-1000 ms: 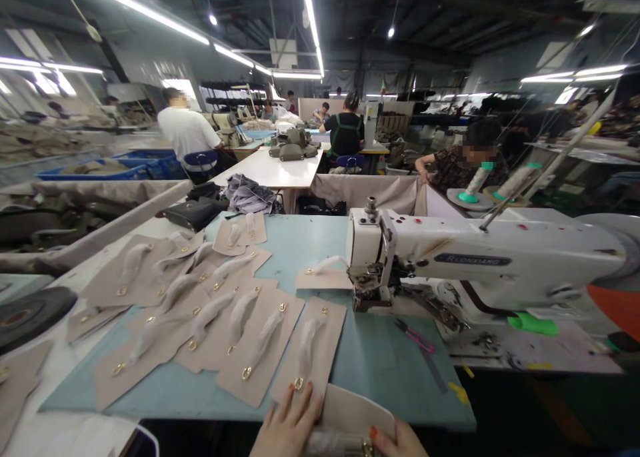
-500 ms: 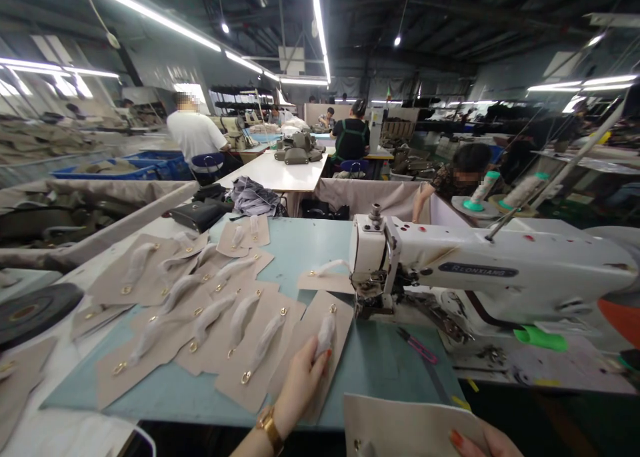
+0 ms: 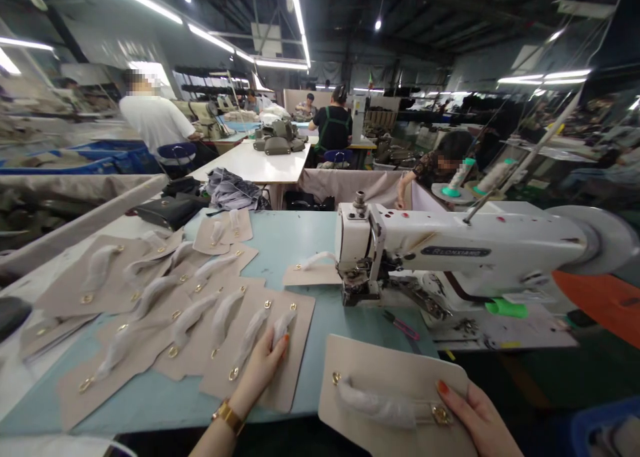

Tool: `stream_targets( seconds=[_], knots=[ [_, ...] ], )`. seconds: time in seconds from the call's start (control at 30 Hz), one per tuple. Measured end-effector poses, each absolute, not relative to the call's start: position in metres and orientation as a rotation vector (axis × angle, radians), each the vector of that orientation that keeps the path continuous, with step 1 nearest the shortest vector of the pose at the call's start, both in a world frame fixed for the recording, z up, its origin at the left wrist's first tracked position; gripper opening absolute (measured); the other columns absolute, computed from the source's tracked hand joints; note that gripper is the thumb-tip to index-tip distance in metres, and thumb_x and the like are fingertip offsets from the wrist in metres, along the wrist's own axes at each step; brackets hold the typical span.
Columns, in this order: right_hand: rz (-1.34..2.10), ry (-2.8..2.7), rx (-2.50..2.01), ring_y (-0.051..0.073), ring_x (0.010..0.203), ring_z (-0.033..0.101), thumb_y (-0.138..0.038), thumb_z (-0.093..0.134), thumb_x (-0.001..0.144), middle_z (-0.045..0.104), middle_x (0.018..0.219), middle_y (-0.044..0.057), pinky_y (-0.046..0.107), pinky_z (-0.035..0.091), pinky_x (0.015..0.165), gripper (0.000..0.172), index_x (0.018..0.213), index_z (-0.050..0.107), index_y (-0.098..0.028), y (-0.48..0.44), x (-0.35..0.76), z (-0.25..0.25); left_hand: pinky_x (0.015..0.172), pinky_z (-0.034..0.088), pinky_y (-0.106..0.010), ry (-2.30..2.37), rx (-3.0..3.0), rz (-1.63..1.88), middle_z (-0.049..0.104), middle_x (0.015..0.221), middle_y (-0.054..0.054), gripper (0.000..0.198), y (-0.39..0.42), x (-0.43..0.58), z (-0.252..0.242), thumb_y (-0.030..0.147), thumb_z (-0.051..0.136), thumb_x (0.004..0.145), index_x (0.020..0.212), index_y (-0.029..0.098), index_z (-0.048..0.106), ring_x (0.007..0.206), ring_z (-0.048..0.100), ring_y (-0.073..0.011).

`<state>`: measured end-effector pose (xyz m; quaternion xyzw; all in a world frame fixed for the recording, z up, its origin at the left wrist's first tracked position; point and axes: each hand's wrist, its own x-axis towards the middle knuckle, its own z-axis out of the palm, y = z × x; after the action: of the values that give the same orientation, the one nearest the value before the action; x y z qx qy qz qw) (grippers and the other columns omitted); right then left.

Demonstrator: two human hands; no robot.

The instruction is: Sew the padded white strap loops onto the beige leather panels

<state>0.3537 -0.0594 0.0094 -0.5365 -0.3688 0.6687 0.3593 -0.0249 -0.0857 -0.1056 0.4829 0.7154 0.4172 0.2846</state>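
My left hand (image 3: 270, 360), a gold watch on its wrist, is closed round the wrapped handle (image 3: 284, 325) of a beige bag panel (image 3: 299, 350) lying at the right end of the spread. In my right hand (image 3: 473, 410) is another beige bag panel (image 3: 390, 364), pinched at its right edge, thumb on top. This panel is tilted towards me in front of the table, its plastic-wrapped handle (image 3: 375, 404) fixed between gold rings. Several similar panels (image 3: 145, 330) overlap to the left of my left hand.
A white sewing machine (image 3: 450, 237) stands on the right, with one panel (image 3: 310, 275) beside its needle area. Pink thread snips (image 3: 401, 325) lie on the blue-green tabletop (image 3: 280, 230). A black bag (image 3: 163, 210) and grey cloth (image 3: 233, 190) are behind. Co-workers sit or stand beyond.
My right hand has raised its panel into fuller view, showing the handle. My left hand has shifted its panel left against the neighbouring one. The camera view has turned slightly right.
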Motion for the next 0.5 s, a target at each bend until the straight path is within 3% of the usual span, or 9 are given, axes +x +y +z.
stream_targets(
  seconds=[0.1,0.27,0.33,0.4,0.5],
  knots=[
    [1.749,-0.814,-1.359,0.022,0.061,0.068,-0.046,0.08,0.068,0.073,0.077,0.008,0.032,0.054,0.06,0.049,0.107,0.072,-0.018,-0.062,0.346,0.008,0.057,0.042,-0.028,1.923,1.274,1.134,0.053,0.064,0.002,0.029,-0.086,-0.027,-0.109,0.049,0.051,0.086,0.077,0.021,0.055,0.06,0.051,-0.0176],
    [1.735,-0.719,-1.27,0.023,0.072,0.07,-0.043,0.083,0.066,0.074,0.085,0.008,0.035,0.056,0.069,0.046,0.103,0.072,-0.018,-0.065,0.333,0.004,0.054,0.042,-0.029,1.947,1.246,1.112,0.053,0.061,0.002,0.031,-0.084,-0.035,-0.116,0.05,0.051,0.086,0.079,0.021,0.055,0.057,0.053,-0.0192],
    [1.741,-0.688,-1.22,0.023,0.073,0.07,-0.042,0.083,0.066,0.074,0.086,0.008,0.036,0.056,0.071,0.044,0.101,0.071,-0.018,-0.067,0.326,0.004,0.066,0.049,-0.034,1.973,1.253,1.136,0.064,0.08,-0.004,0.037,-0.085,-0.038,-0.116,0.051,0.056,0.082,0.098,0.018,0.059,0.074,0.062,-0.0248],
    [1.76,-0.665,-1.17,0.023,0.075,0.07,-0.041,0.083,0.067,0.074,0.088,0.008,0.035,0.056,0.073,0.043,0.101,0.07,-0.018,-0.068,0.319,0.004,0.08,0.052,-0.041,2.002,1.249,1.18,0.067,0.103,-0.01,0.055,-0.09,-0.04,-0.113,0.052,0.063,0.076,0.118,0.017,0.056,0.095,0.064,-0.0303],
    [1.774,-0.624,-1.108,0.023,0.08,0.07,-0.039,0.084,0.067,0.073,0.092,0.009,0.035,0.055,0.074,0.044,0.103,0.068,-0.017,-0.069,0.308,0.007,0.089,0.052,-0.044,1.98,1.248,1.328,0.064,0.115,-0.013,0.062,-0.108,-0.04,-0.1,0.051,0.068,0.073,0.124,0.018,0.054,0.104,0.062,-0.0318]
  ],
)
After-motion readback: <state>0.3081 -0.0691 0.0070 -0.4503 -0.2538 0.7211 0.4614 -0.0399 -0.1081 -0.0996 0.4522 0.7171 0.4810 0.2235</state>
